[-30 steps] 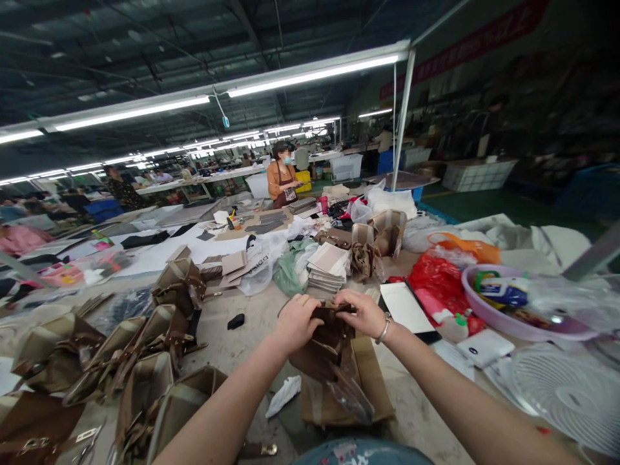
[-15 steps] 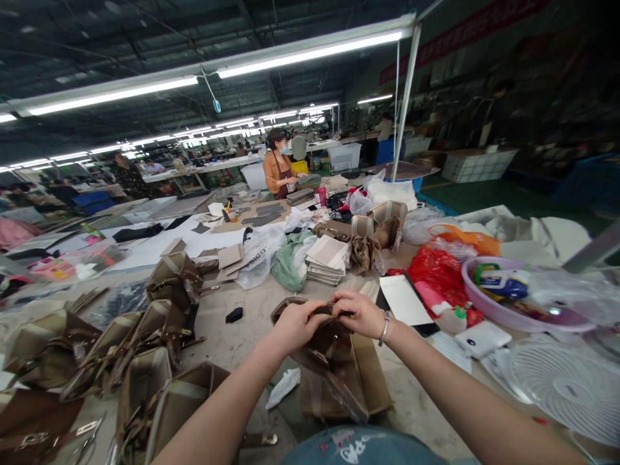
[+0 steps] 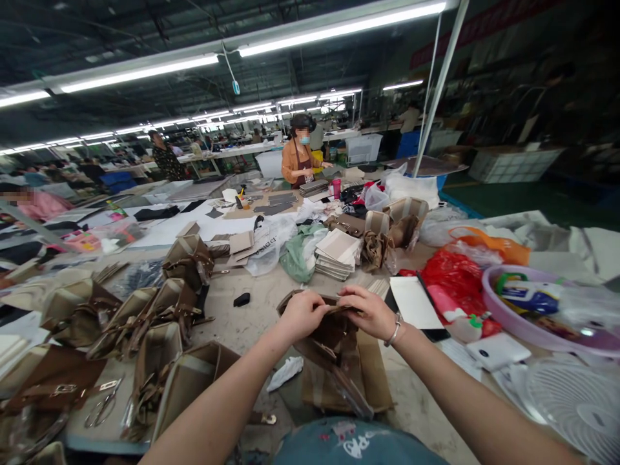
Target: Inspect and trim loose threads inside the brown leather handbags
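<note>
A dark brown leather bag (image 3: 332,336) with a soft, folded body is held up just above the tabletop (image 3: 252,323), in the middle of the view and close to the person's chest. The left hand (image 3: 303,314) grips its upper rim from 9 o'clock, the fingers (image 3: 318,309) curled together and clamped on the leather. The right hand (image 3: 371,312) meets it from 3 o'clock, its fingers (image 3: 352,298) bent over the same rim and pinched shut on it, so the two hands nearly touch above the bag's mouth. The bag hangs below and between them. A silver bracelet (image 3: 396,330) sits on the right wrist. Under the bag, at 6 o'clock, lies a flat brown cardboard sheet (image 3: 375,384); a crumpled white scrap (image 3: 285,372) lies at 7 o'clock beside it. A small black block (image 3: 241,299) rests at 10 o'clock, near the left hand. At 12 o'clock stands a stack of pale square cards (image 3: 336,253), with a green plastic bag (image 3: 296,257) just beside it. A white rectangular card (image 3: 415,302) lies at 2 o'clock, a red plastic bag (image 3: 445,274) beyond it. A lilac plastic basin (image 3: 489,303) lies further out at 3 o'clock. A heap of tan leather bags (image 3: 159,316) fills 9 o'clock, well apart. Metal scissors (image 3: 101,407) lie at 8 o'clock.
</note>
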Available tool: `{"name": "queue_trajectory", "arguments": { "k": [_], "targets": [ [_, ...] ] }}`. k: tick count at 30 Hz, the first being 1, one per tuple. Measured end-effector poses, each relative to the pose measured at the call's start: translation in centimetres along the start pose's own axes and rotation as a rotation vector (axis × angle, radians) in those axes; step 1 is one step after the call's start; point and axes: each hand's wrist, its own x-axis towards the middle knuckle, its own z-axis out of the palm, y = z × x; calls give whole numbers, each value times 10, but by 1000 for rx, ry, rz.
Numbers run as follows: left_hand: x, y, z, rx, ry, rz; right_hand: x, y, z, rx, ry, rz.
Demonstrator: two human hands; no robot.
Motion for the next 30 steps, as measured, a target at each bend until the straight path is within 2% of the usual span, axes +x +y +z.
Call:
{"name": "queue_trajectory", "arguments": {
  "k": [2, 8, 15, 18, 27, 30],
  "targets": [
    [0, 3, 0, -21, 22, -1, 0, 0, -1, 8, 13, 10],
    [7, 6, 6, -66, -75, 42, 0, -1, -4, 4, -6, 10],
    [17, 1, 15, -122, -181, -150, -6, 4, -2, -32, 17, -33],
    [18, 0, 16, -122, -198, -179, -7, 6, -1, -34, 13, -45],
    [9, 2, 6, -89, -188, -153, -5, 5, 0, -23, -15, -59],
    [-2, 8, 1, -24, -65, -56, -5, 5, 1, -15, -14, -57]
  ]
}}
